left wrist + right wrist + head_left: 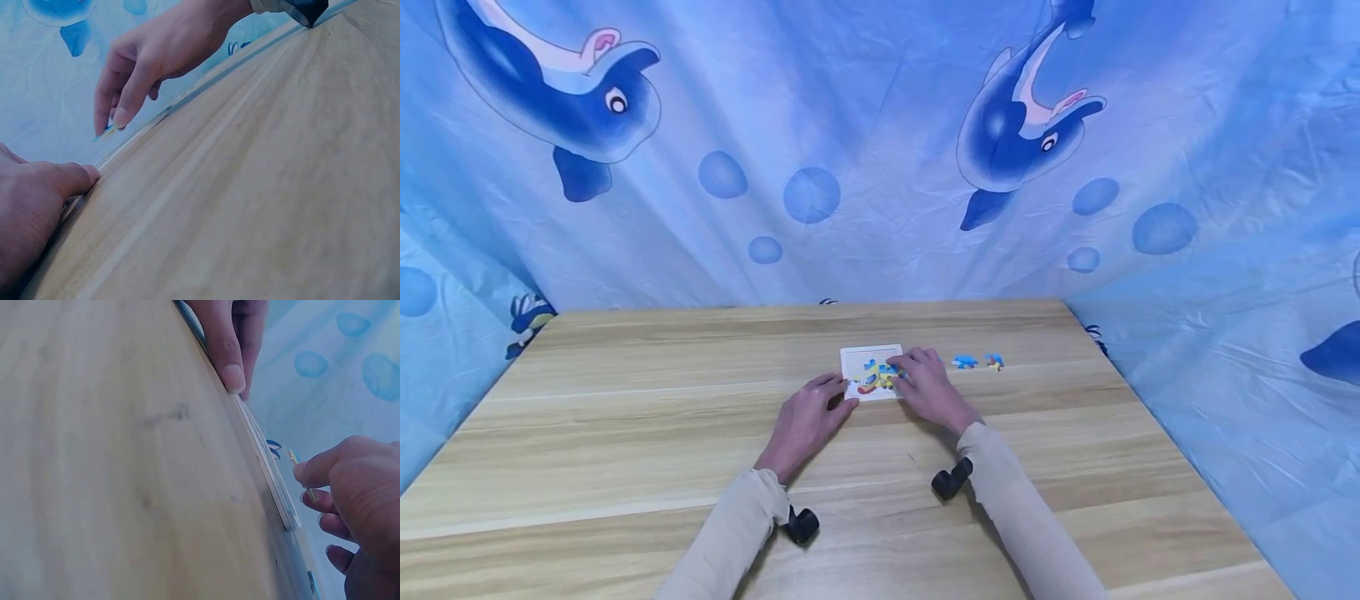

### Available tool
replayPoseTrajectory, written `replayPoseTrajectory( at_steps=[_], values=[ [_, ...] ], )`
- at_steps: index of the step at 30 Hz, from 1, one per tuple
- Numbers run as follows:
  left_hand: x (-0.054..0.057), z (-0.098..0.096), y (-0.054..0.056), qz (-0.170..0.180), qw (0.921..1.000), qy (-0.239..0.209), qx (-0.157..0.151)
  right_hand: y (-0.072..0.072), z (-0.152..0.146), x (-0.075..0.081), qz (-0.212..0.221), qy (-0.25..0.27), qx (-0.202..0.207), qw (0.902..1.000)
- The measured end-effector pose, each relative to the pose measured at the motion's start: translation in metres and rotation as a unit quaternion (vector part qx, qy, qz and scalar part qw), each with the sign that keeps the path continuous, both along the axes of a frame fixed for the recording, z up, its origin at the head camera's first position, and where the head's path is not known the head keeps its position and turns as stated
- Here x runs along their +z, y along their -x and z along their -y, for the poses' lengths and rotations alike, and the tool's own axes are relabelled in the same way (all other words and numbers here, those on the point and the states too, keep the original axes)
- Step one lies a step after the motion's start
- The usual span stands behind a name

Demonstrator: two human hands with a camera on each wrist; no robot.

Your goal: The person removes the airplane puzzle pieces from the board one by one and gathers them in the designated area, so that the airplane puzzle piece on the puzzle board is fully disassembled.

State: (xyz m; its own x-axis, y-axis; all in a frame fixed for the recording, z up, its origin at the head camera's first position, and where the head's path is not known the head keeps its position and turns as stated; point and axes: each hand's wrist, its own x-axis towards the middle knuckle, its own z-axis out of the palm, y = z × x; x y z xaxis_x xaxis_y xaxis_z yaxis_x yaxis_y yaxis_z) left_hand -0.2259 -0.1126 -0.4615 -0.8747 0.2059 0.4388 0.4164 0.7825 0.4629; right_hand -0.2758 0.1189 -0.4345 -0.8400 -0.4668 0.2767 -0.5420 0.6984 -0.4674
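A white jigsaw puzzle tray [854, 360] lies on the wooden table, with several joined yellow, blue and red pieces [869, 383] in its lower part. My left hand [806, 419] holds the tray by its near left corner, thumb [234, 378] at the near edge and fingers along the left side. Over the tray's right side, my right hand [934, 393] pinches a small puzzle piece [292, 456] between thumb and fingers. In the right wrist view that piece is raised above the tray and tilted. My right fingers hide part of the tray's right side.
Right of the tray lie loose puzzle pieces: a blue clump [965, 362] and a blue, brown and yellow one [995, 362]. The wooden table [625, 433] reaches back to a blue curtain [880, 167] printed with dolphins. A black camera [951, 481] is worn on each wrist.
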Motion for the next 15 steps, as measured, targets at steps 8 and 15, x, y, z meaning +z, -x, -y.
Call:
replayPoseTrajectory(
  at_steps=[8,15],
  values=[
    [0.001,0.000,0.000,0.005,1.0000,0.001,0.000,-0.003,-0.012,0.000,0.002,-0.006,-0.004,1.0000],
    [0.001,-0.001,-0.001,0.008,1.0000,0.002,-0.001,-0.007,-0.026,0.000,-0.009,-0.013,-0.001,0.9999]
  ],
)
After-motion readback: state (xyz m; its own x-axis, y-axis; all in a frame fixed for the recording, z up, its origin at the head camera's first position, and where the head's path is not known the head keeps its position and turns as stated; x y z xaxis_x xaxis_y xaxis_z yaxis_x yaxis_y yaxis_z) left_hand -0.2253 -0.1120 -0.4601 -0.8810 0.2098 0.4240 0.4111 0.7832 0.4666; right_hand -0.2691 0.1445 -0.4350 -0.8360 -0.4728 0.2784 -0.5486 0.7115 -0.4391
